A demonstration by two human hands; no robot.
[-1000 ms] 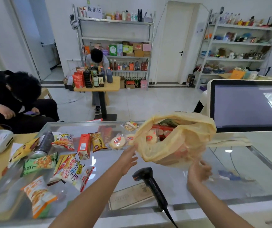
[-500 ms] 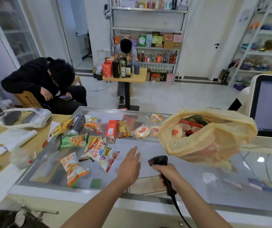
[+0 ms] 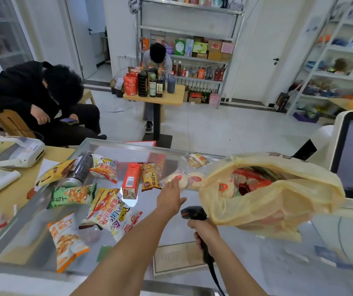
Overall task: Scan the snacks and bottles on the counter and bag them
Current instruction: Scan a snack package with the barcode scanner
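reaching forward above the glass counter, the left hand lies flat, fingers straight, tips at the clear-wrapped round cracker packet beside the translucent yellow plastic bag. the right hand is fisted around the black handheld scanner.

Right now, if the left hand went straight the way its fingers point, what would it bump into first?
Most likely the clear packet of round white cakes beside the yellow plastic bag. The left hand points straight at it, fingertips seemingly almost touching, though depth is hard to judge.
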